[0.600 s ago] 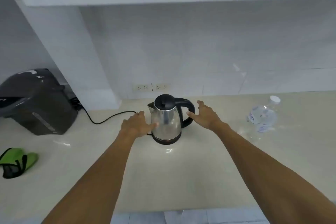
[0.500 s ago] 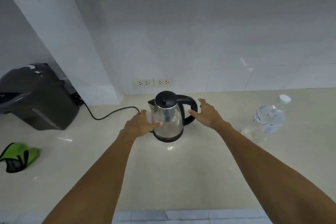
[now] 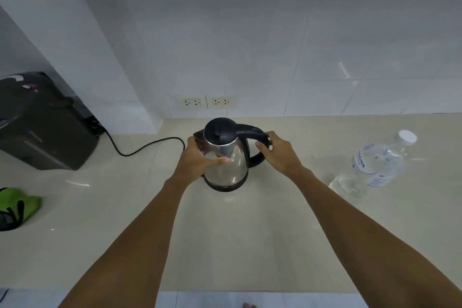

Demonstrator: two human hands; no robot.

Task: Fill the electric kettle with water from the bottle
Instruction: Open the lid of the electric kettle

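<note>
A steel electric kettle (image 3: 231, 167) with a black lid and black handle stands on its base in the middle of the cream counter. Its lid is down. My left hand (image 3: 197, 160) wraps the kettle's left side, thumb across the steel front. My right hand (image 3: 280, 152) curls around the black handle on the right. A clear plastic water bottle (image 3: 375, 162) with a white cap stands capped to the right, apart from both hands.
A black appliance (image 3: 42, 122) sits at the far left, its cord (image 3: 140, 150) trailing across the counter (image 3: 225, 245) toward the kettle. A green and black cloth item (image 3: 17, 207) lies at the left edge. Two wall sockets (image 3: 206, 102) are behind the kettle.
Both hands have closed in on the kettle: the left now grips its body and the right has taken the handle. The camera has tilted down and closer.
</note>
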